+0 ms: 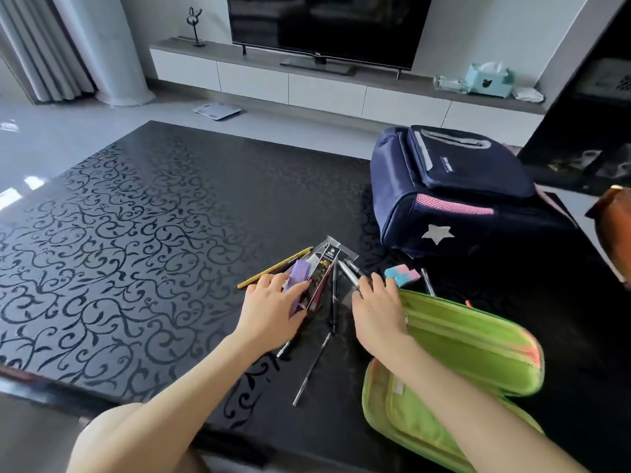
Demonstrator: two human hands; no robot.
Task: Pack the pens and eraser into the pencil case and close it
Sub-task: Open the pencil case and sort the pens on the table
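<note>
A green pencil case (474,339) lies open at the near right of the table, its lower half (389,414) under my right forearm. A pile of stationery lies left of it: a yellow pencil (273,268), a purple packet (297,273), a black boxed item (321,271), a black pen (334,295), a white pen (348,275) and a thin silver pen (311,370). A pink-and-blue eraser (403,276) sits beyond the case. My left hand (269,305) grips the purple packet, thumb across it. My right hand (375,305) rests bent fingertips on the white pen.
A navy backpack (454,196) with a silver star stands at the far right of the black patterned table (136,233). Another pen (427,281) lies between eraser and case. A brown object (614,227) sits at the right edge. The table's front edge is near my knees.
</note>
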